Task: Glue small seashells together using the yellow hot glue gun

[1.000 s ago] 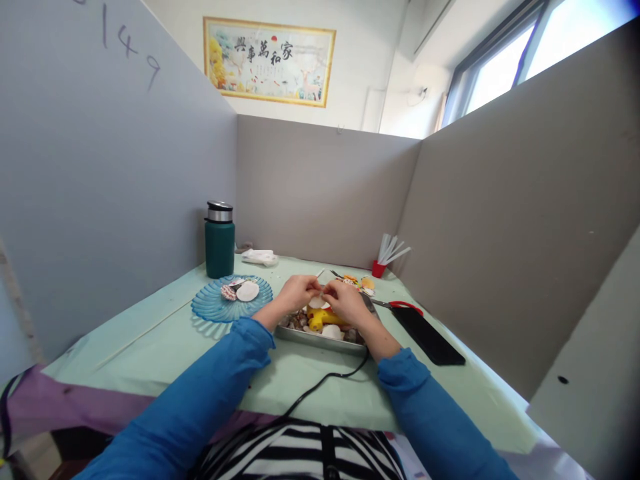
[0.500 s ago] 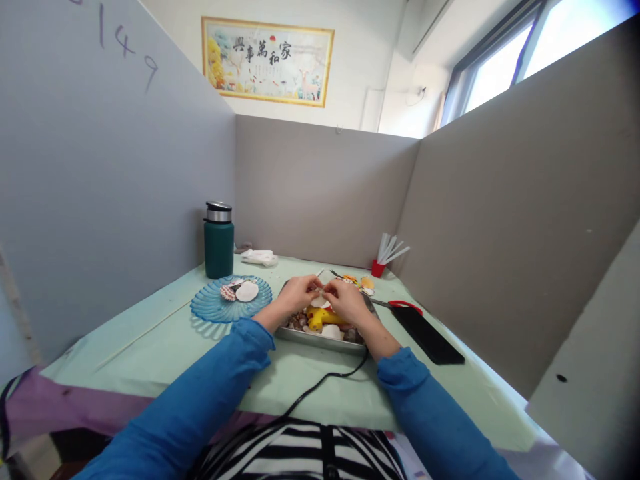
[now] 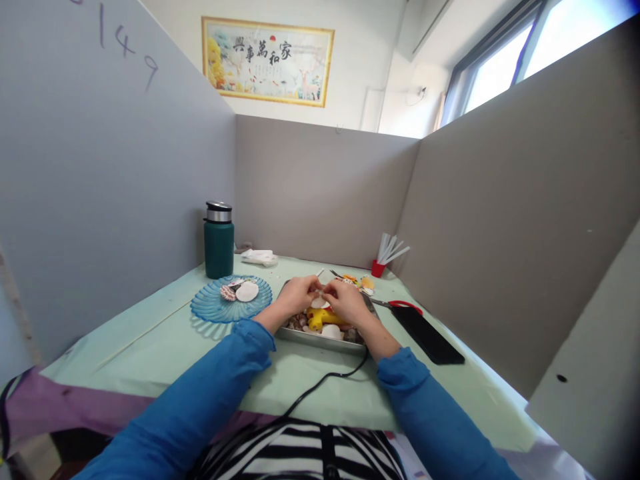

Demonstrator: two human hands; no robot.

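My left hand (image 3: 303,292) and my right hand (image 3: 343,297) meet above a metal tray (image 3: 320,341). Thumbs and fingers of both are pinched together at a pale white shell (image 3: 320,303), whose upper part the fingertips cover. Just under them a yellow glue gun (image 3: 319,320) lies in the tray, among brown pebble-like pieces (image 3: 299,322) and another white shell (image 3: 331,331). The far side of the tray is mostly hidden by my hands.
Left stand a blue glass plate (image 3: 205,310) with shells on it and a green bottle (image 3: 219,250). To the right are red-handled scissors (image 3: 406,306), a black slab (image 3: 433,337) and a red cup (image 3: 379,268) of white sticks. A black cord (image 3: 320,383) runs toward me.
Both hands stay pinched together in the same place over the tray, with only tiny finger movement. The view has shifted very slightly.
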